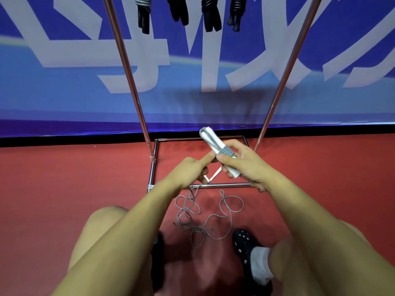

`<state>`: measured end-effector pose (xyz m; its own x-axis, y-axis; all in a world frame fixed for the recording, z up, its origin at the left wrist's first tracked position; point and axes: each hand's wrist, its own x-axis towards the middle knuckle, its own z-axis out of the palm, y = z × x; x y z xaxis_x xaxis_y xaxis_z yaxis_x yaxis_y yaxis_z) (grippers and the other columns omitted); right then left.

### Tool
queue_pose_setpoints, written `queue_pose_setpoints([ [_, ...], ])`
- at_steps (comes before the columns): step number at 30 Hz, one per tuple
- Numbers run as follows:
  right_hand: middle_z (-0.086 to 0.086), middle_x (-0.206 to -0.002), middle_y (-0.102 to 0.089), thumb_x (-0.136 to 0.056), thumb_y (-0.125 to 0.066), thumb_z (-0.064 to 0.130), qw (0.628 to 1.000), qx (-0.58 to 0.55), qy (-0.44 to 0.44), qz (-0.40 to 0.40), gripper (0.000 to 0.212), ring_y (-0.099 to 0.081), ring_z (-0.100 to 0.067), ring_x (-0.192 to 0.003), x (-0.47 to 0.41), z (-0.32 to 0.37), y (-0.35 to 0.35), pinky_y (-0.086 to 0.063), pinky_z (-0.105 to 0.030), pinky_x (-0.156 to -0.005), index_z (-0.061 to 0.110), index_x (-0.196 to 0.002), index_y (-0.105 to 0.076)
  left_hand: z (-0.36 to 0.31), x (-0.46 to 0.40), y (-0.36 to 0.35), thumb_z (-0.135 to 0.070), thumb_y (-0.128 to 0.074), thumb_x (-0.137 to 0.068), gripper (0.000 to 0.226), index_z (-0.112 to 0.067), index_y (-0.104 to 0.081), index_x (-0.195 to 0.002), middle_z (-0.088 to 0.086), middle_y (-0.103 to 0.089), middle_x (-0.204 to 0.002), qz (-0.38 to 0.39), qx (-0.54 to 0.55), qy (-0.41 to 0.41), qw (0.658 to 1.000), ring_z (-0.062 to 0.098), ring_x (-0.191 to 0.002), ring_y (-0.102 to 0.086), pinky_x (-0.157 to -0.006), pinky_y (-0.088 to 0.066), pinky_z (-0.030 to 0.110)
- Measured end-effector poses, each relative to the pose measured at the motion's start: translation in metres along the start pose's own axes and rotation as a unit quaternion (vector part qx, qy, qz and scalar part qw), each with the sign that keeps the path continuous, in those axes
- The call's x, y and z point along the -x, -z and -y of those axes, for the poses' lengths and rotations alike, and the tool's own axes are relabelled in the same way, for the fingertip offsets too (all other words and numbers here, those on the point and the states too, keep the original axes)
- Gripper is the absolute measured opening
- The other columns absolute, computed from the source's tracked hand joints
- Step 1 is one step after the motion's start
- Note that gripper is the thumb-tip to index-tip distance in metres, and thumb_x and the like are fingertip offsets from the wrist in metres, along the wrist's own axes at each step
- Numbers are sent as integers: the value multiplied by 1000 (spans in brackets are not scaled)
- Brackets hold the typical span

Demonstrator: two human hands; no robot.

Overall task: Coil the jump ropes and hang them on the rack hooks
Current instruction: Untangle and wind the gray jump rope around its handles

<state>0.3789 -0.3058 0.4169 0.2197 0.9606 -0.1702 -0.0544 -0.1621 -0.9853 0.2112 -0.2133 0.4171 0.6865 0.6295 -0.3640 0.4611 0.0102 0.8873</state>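
Above, hung ropes [192, 11] cropped, hooks unseen

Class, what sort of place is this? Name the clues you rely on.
Probably a sports hall or gym: red sports-type floor, a metal rack with coiled jump ropes hanging, and a big blue banner along the wall.

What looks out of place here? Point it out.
The loose grey cord lies in a tangled heap on the red floor, not yet coiled. The right hand grips the white handles, only partly wrapped; the left hand pinches the cord.
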Motion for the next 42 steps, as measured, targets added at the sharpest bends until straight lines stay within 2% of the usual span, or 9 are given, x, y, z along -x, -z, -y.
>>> queue_pose_setpoints([
  [5, -21, -106, -75, -100, -64, 13, 999, -24, 14, -44, 24, -57, -21, -69, -3, 6, 11, -46, -31, -58, 16, -121, -53, 3, -2, 2, -62, -56, -96, 50, -22, -46, -67, 2, -58, -66, -3, 30, 1, 1000, 16, -57, -48, -56, -36, 27],
  [11, -15, -92, -72, -103, -61, 17, 998, 1, 19, -55, 24, -56, -21, -68, -2, 6, 17, -46, -31, -60, 15, -125, -51, -2, -1, 5, -39, -61, -101, 39, -6, -71, -83, -15, -40, -43, -90, -37, -82, 992, 2, -39, -35, -46, -29, 18],
  [16, -9, -90, -67, -107, -47, 35, 995, -82, -27, -48, 32, -56, -17, -67, -5, 8, 14, -44, -28, -61, 12, -125, -59, -3, 2, 6, -41, -55, -104, 42, -13, -76, -81, 3, -41, -61, -102, -59, -134, 984, 16, -64, -41, -64, -30, 29],
  [18, -6, -90, -68, -108, -42, 35, 993, -97, -47, -45, 39, -56, -17, -70, -5, 8, 14, -45, -28, -63, 7, -129, -61, -6, 5, 4, -38, -52, -106, 45, -10, -74, -79, -5, -30, -50, -99, -60, -138, 984, 14, -50, -32, -55, -27, 27],
  [25, 0, -89, -55, -106, -51, 20, 1000, 6, -6, -15, 22, -51, -10, -78, -3, 4, 12, -45, -23, -74, 15, -122, -66, -9, 7, 0, -35, -50, -107, 51, 1, -62, -74, -10, -26, -45, -92, -46, -146, 984, 9, -40, -23, -44, -22, 23],
  [31, 7, -97, -71, -90, -77, 13, 994, 105, 26, -34, 34, -65, 5, -78, 3, 3, 4, -48, -10, -69, 11, -122, -66, -14, 13, -3, -58, -44, -103, 72, -5, -59, -57, -2, -29, -44, -98, -46, -134, 985, 13, -44, -27, -45, -25, 21],
  [34, -2, -107, -74, -77, -89, 13, 991, 125, 19, -35, 47, -69, -5, -91, 3, 2, 1, -56, -18, -79, 11, -118, -65, -15, 14, -4, -56, -48, -102, 73, -1, -52, -54, -4, -29, -42, -97, -49, -127, 986, 13, -44, -25, -45, -25, 20],
  [37, -2, -100, -71, -73, -92, 11, 991, 132, -4, -24, 54, -66, -7, -80, 4, -1, -5, -55, -23, -66, 12, -115, -58, -13, 12, -3, -51, -53, -102, 74, 4, -42, -53, 6, -28, -51, -88, -34, -135, 986, 16, -50, -20, -48, -20, 27],
  [42, -17, -100, -68, -80, -84, 4, 998, 62, -20, 13, 46, -65, -18, -88, 3, -5, -8, -56, -36, -84, 9, -117, -56, -13, 10, -2, -44, -51, -105, 65, -18, -31, -50, -3, -23, -49, -65, -26, -148, 987, 15, -51, -17, -49, -17, 28],
])
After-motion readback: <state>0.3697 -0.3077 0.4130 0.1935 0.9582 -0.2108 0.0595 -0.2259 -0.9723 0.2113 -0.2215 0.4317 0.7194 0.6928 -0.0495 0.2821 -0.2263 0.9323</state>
